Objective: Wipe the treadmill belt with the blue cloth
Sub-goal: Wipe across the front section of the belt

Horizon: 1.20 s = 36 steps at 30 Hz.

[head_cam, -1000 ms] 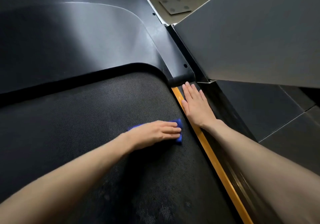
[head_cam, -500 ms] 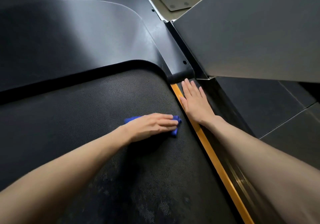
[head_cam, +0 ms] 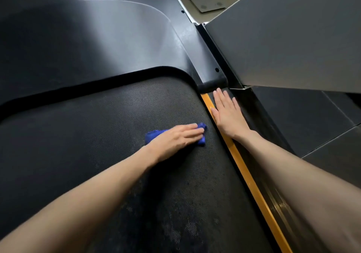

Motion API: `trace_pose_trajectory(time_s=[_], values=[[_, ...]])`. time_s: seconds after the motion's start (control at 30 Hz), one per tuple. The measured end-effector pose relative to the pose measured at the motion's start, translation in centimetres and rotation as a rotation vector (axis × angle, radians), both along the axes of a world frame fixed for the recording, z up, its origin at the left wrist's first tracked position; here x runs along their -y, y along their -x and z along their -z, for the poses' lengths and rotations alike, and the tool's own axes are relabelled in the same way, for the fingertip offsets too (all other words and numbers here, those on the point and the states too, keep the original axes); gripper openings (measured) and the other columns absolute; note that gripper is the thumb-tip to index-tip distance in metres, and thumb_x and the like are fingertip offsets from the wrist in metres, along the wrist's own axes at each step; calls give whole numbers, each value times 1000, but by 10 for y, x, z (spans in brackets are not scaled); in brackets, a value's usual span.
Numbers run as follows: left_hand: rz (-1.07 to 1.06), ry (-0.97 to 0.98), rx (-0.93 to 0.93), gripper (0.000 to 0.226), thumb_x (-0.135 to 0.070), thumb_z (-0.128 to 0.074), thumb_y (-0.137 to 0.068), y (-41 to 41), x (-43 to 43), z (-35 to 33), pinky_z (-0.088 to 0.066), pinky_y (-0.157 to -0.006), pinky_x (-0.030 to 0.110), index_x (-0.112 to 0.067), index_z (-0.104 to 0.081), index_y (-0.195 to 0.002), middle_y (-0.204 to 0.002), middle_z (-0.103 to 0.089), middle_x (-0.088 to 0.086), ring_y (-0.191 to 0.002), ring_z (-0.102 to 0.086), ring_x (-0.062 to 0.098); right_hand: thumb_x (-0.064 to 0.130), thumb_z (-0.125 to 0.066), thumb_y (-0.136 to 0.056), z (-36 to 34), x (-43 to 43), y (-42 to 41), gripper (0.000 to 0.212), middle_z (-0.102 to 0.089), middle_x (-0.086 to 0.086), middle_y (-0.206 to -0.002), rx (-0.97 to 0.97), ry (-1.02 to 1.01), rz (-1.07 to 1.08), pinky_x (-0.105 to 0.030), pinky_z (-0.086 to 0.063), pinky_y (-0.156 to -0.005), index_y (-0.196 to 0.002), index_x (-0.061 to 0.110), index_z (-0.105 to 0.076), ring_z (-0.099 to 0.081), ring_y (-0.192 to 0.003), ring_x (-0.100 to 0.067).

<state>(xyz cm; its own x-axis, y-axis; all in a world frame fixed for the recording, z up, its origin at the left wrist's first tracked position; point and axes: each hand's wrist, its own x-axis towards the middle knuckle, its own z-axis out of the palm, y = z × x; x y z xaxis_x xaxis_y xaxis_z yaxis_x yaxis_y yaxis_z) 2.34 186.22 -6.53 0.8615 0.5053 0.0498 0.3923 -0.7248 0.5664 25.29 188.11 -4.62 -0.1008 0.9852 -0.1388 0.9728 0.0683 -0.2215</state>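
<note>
- The left hand [head_cam: 175, 139] lies flat on the crumpled blue cloth [head_cam: 154, 135]. Its fingers are straight and close together, pressing down rather than curling round the cloth.
- The cloth sits on the black textured treadmill belt [head_cam: 88, 135], near the belt's right edge. Blue shows past the fingertips and beside the wrist.
- Since a second ago, hand and cloth have slid a little up the belt towards the glossy black motor cover [head_cam: 97, 38], and more cloth now shows on the wrist side.
- The right hand [head_cam: 227, 114] has stayed put: palm down, fingers straight and slightly spread on the dark side rail [head_cam: 259, 123], thumb on the yellow edge strip [head_cam: 244, 174].
- The right fingertips almost reach the cover's rounded end.
- A grey slanted panel [head_cam: 293, 38] rises beyond the rail.
</note>
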Motion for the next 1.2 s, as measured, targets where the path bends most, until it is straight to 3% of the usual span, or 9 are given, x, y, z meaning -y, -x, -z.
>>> trace_pose_trajectory(time_s=[0.2,0.33,0.43,0.53,0.67,0.8,0.93,1.07,1.2], values=[[-608,-91,34,49,-5,-31,-82,18,-33,10,-17,-110,21,3,-53,-125,-132,-51,20,-127,-44,30,34,-18,-103,0,0,2,55,9,-1,-158,-4,21,17,-34,8,-116,-151,14,1,11,-144,-13],[-163,203,95,39,0,-32,-94,-5,28,-3,-14,-110,9,11,-39,-130,-139,-37,10,-131,-28,-6,34,-19,-103,-2,0,3,56,8,-2,-158,-2,13,15,-35,7,-116,-150,14,1,10,-144,-14],[-53,81,54,45,-3,-40,-95,1,28,4,-6,-113,20,0,-33,-140,-148,-30,12,-139,-23,20,33,-20,-103,-4,1,4,56,8,-2,-158,-9,31,22,-35,7,-116,-150,14,1,10,-144,-15],[-372,-94,3,40,-5,-39,-93,18,-9,8,-14,-111,28,2,-47,-132,-140,-43,21,-132,-36,37,30,-21,-103,-5,1,7,55,8,-4,-158,3,37,37,-37,5,-116,-150,12,1,9,-145,-18],[-763,-168,-16,63,13,-46,-73,46,-31,13,-11,-113,25,-1,-46,-134,-143,-40,15,-136,-32,34,30,-22,-103,-3,1,10,55,7,-4,-158,8,38,62,-39,5,-116,-150,12,0,9,-145,-19],[-420,-49,57,41,-2,-41,-85,0,23,-1,-26,-108,30,3,-54,-123,-132,-51,20,-123,-42,30,30,-21,-103,-2,0,13,55,8,-4,-158,18,38,80,-40,5,-116,-150,12,1,9,-145,-19],[53,44,-16,45,-5,-36,-89,-4,49,6,3,-111,8,10,-42,-131,-142,-38,23,-136,-27,19,30,-23,-103,-4,-2,12,56,7,-4,-158,21,54,88,-41,3,-116,-150,12,0,7,-145,-20],[-318,-63,1,52,-18,-30,-86,31,2,10,0,-111,10,5,-48,-130,-138,-45,21,-134,-34,19,26,-26,-103,-8,-1,19,56,5,-5,-158,31,56,127,-41,0,-116,-150,10,-1,5,-145,-22],[-707,-91,-44,62,13,-48,-70,72,-29,8,-18,-113,29,0,-49,-131,-140,-43,17,-134,-35,32,24,-28,-103,-11,-1,24,56,4,-5,-158,24,63,152,-42,-2,-116,-151,10,-3,4,-145,-23]])
